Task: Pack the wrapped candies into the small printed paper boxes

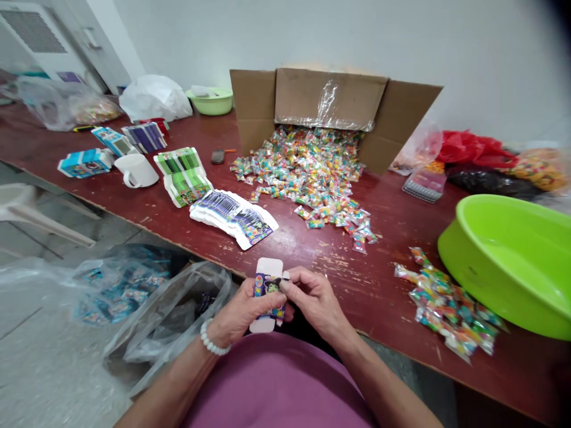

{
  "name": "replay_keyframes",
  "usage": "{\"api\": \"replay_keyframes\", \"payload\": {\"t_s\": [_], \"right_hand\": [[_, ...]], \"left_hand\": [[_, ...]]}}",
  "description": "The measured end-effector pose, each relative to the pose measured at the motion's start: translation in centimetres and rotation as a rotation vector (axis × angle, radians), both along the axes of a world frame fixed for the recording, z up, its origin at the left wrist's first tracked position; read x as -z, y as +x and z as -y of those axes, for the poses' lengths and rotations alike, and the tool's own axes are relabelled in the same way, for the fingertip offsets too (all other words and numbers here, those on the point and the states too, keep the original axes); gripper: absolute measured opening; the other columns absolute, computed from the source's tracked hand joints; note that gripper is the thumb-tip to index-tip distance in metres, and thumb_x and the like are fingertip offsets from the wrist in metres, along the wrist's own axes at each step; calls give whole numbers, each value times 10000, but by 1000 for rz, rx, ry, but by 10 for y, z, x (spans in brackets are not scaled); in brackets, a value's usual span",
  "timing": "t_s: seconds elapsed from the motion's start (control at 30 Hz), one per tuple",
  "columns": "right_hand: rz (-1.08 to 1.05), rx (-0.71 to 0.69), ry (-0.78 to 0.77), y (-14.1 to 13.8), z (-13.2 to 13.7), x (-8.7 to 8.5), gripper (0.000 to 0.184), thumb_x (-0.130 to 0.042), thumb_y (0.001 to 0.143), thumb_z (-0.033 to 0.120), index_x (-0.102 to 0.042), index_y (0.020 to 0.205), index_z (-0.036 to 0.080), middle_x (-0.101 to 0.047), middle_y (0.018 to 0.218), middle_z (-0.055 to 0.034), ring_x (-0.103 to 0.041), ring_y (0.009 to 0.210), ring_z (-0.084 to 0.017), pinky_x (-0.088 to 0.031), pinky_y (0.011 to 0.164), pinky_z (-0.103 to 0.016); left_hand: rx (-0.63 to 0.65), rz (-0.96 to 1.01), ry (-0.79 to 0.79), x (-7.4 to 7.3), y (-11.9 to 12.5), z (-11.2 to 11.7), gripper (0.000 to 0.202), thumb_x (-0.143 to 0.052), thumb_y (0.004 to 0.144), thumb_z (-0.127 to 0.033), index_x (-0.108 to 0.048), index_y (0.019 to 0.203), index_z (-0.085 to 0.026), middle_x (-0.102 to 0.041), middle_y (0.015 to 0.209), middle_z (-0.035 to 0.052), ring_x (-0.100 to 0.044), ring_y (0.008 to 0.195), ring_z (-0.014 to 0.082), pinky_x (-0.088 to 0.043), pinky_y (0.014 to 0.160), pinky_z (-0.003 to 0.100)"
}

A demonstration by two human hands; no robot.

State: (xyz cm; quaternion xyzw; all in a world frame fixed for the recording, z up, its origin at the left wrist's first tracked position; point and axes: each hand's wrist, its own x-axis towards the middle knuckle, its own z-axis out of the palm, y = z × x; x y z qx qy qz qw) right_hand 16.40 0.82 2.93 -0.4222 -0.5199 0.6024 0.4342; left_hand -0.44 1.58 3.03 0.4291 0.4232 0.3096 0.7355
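Note:
A small purple printed carton with white end flaps is held between my two hands, just off the table's front edge. My left hand, with a white bead bracelet at the wrist, grips it from the left with the thumb across its face. On the right side, the thumb and fingers of my right hand pinch the carton's edge. Its top and bottom flaps stick out unfolded. A fanned stack of flat purple cartons lies on the table beyond my hands. Behind it are green flat cartons.
Wrapped candies spill from a tipped cardboard box. More candies lie beside a green basin at right. A white mug and blue cartons stand left. Plastic bags hang below the table edge.

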Motion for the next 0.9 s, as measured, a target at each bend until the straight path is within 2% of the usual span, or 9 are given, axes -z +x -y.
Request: {"api": "replay_keyframes", "payload": {"t_s": [0.1, 0.23, 0.3, 0.37, 0.5, 0.63, 0.7, 0.8, 0.9], "right_hand": [[170, 232, 138, 0, -2, 3, 237, -622, 887, 403, -684, 829, 181, -674, 757, -34, -612, 651, -152, -497, 593, -266], [132, 289, 104, 1, -4, 6, 259, -639, 878, 385, -614, 1066, 209, -703, 841, -29, -643, 712, -164, -518, 637, -270], [61, 321, 76, -1, -4, 8, 364, -675, 857, 381, -543, 1163, 233, -696, 856, -11, -643, 721, -159, -519, 646, -267], [-7, 326, 84, -5, -2, 9, 343, -688, 851, 379, -560, 1137, 239, -679, 840, 2, -629, 722, -149, -512, 659, -262], [-64, 309, 119, -6, -1, 11, 210, -701, 837, 394, -672, 945, 217, -672, 817, -5, -611, 742, -148, -501, 698, -264], [-45, 213, 40, 3, -5, 12, 241, -726, 811, 423, -689, 777, 187, -678, 803, -16, -597, 717, -148, -485, 680, -270], [-87, 178, -35, 7, -8, 11, 266, -770, 766, 421, -668, 723, 178, -670, 770, -9, -590, 680, -138, -480, 658, -265], [-177, 210, -89, 8, -11, 10, 314, -848, 671, 381, -667, 857, 205, -653, 709, 30, -593, 633, -123, -485, 623, -246], [-157, 180, -42, 9, -12, 8, 341, -847, 682, 369, -682, 938, 215, -673, 739, 20, -612, 652, -126, -499, 622, -244]], "left_hand": [[-126, -96, 161, 4, 3, 1, 316, -776, 766, -335, -633, 981, -154, -710, 903, 47, -668, 816, 166, -544, 741, 261], [-347, -153, 282, 3, 5, 8, 593, -774, 762, -284, -445, 1254, -247, -695, 978, 23, -689, 823, 175, -573, 767, 317], [-373, -205, 339, 2, 6, 13, 651, -760, 775, -265, -409, 1323, -273, -692, 977, 14, -695, 812, 171, -576, 767, 310], [-360, -243, 367, 0, 6, 16, 626, -730, 804, -260, -442, 1359, -282, -697, 1024, 22, -692, 853, 169, -569, 797, 293], [-332, -228, 340, -2, 3, 16, 462, -720, 807, -261, -608, 1255, -250, -710, 1087, 36, -671, 913, 180, -548, 821, 267], [-226, -148, 261, -2, -1, 11, 275, -699, 832, -317, -686, 1086, -211, -722, 1002, 40, -657, 893, 188, -535, 786, 265], [-222, -174, 259, -2, 0, 9, 218, -681, 850, -347, -705, 1011, -202, -719, 961, 33, -648, 858, 174, -524, 767, 251], [-303, -172, 293, 0, 4, 7, 208, -720, 821, -349, -688, 959, -196, -715, 942, 24, -643, 858, 159, -508, 790, 240], [-359, -48, 171, 0, 8, 9, 427, -784, 765, -340, -577, 1122, -233, -703, 880, -4, -644, 790, 138, -504, 718, 228]]}}
